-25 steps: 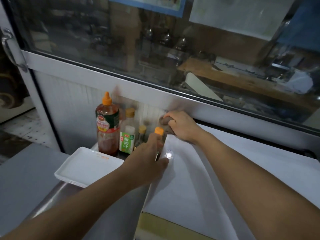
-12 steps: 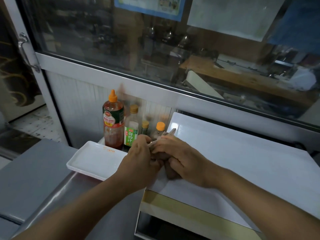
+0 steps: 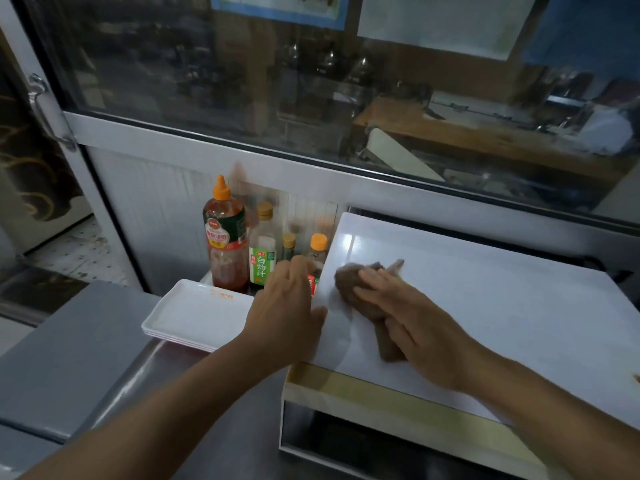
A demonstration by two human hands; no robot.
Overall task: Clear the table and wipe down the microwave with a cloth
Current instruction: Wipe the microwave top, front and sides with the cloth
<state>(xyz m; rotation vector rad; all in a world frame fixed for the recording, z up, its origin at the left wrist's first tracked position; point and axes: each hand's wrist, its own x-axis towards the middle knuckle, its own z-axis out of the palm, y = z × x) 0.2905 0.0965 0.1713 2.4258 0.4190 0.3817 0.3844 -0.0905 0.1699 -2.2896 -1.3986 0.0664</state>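
Head cam, frame centre: I'd keep right hand (image 3: 412,317) flat, fingers straight, pressing brown cloth (image 3: 360,289) w/ even strokes across microwave (image 3: 485,306) top, left hand (image 3: 287,306) relaxed-open, bracing its left edge, holding nothing.

A second ago my right hand (image 3: 412,318) had the brown cloth (image 3: 353,282) bunched at the back left corner of the microwave (image 3: 502,306) top; half a second ago both hands met over it near the left edge. Now my right hand lies flat on the cloth further in on the white top, fingers straight, and my left hand (image 3: 287,306) has parted from it, resting at the microwave's left edge.
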